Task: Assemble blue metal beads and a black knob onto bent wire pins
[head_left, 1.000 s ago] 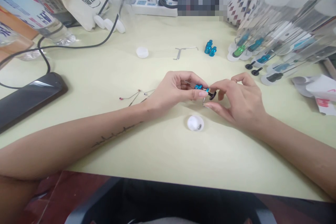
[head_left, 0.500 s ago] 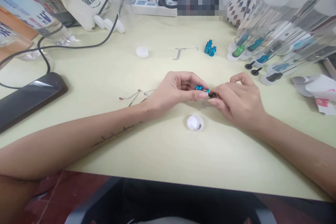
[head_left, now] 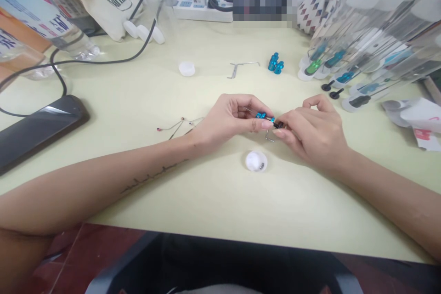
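Left hand [head_left: 234, 117]: curled, and from here I read the thumb and fingertips pressed together, pinching the blue end of the pin.
Right hand [head_left: 313, 135]: thumb and forefinger pinch the black end, with the other fingers lifted and bent above it.
Pin [head_left: 265, 118]: a thin metal wire carrying small, glossy blue cylinders [head_left: 261, 115] and a black cap [head_left: 280, 125]. It lies roughly level between the two hands, held above the bench [head_left: 220, 202], and the fingers hide part of it.
Bent wire [head_left: 269, 136]: a small hooked end shows just below the right hand's fingertips. I cannot tell whether it belongs to the pin.
Below the hands: a white cap [head_left: 256, 161] lies on the bench, with a small metal piece inside.
Beyond the hands: a staple-shaped wire [head_left: 243, 65], blue parts [head_left: 274, 62] and another white cap [head_left: 186, 68].
Beside the left hand: thin wires with tiny beads [head_left: 179, 126] lie just past the wrist, and further out sits a dark phone [head_left: 37, 128].
Beside the right hand: black pegs [head_left: 332, 94] lie near plastic tubes [head_left: 372, 32], which hold more blue and green parts.
Far edge: a power strip [head_left: 203, 14], a tote bag [head_left: 110, 0] and a water bottle [head_left: 44, 9].
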The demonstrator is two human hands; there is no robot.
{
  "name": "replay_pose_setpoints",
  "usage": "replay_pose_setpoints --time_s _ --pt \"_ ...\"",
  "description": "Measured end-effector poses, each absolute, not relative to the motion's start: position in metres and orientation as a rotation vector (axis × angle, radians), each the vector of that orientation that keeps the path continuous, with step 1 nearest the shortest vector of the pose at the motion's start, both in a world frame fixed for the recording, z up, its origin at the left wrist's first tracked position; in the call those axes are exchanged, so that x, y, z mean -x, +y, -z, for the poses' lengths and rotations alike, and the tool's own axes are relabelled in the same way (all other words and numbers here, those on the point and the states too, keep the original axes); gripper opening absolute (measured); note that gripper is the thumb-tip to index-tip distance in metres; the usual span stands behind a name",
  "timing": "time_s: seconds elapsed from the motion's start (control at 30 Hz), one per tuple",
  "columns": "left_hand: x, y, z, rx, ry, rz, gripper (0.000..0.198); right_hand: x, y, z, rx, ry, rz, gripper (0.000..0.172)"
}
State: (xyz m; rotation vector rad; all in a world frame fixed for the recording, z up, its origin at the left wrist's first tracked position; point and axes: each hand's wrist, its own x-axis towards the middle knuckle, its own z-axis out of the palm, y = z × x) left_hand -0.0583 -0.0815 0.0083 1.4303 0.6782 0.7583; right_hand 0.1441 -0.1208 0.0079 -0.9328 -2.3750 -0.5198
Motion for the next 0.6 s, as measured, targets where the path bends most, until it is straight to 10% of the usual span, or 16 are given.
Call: replay_pose_setpoints --time_s 0.6 --pt "0.0576 -0.0809 -0.0076 -1.413 0.659 -0.793 0.024 -0.1437 -0.1222 -0.0060 0.935 -2.313 0.505 0.024"
